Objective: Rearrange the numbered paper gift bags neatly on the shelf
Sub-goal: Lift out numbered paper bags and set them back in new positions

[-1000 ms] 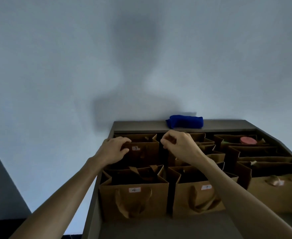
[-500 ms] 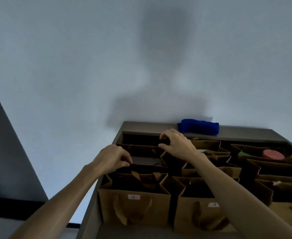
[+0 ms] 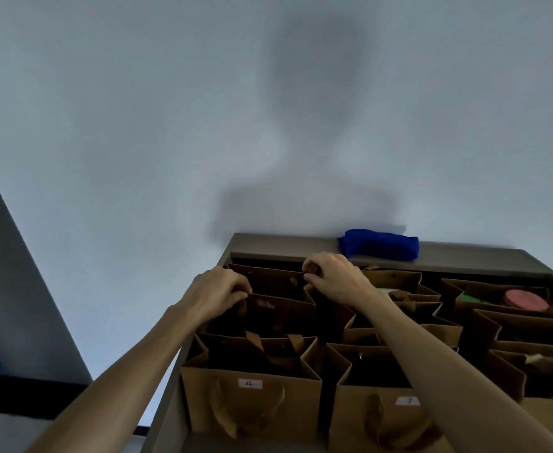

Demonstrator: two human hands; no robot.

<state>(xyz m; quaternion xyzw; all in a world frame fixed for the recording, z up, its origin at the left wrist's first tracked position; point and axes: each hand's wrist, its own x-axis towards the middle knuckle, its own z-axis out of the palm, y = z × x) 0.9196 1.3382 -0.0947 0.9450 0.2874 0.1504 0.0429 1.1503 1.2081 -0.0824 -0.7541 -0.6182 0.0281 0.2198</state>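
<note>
A dark grey-brown shelf point(image 3: 464, 256) stands against a pale, bluish-white wall point(image 3: 138, 125), and a broad soft shadow of a head and shoulders falls on that wall above it. At the far left a darker grey panel point(image 3: 13, 289) slants down to a black strip near the floor. On the shelf's far ledge, against the wall, lies a rolled blue cloth point(image 3: 379, 247).

The recessed shelf is packed with open brown paper gift bags in rows. Nearest on the left is the bag labelled 4 point(image 3: 250, 400), and just to its right the bag labelled 7 point(image 3: 366, 416), both upright with handles hanging down their fronts. Behind bag 4 stands a darker bag point(image 3: 281, 313) with a white label (too blurred to read). Further right, more bags sit close together; one at the far right holds a round pink object point(image 3: 526, 299).

The left hand point(image 3: 218, 294) reaches in with fingers curled, its grip closed on the left top edge of the darker bag. The right hand point(image 3: 334, 277) is at that bag's far right corner, thumb and fingers pinched on the paper rim. Both forearms stretch over the near row.
</note>
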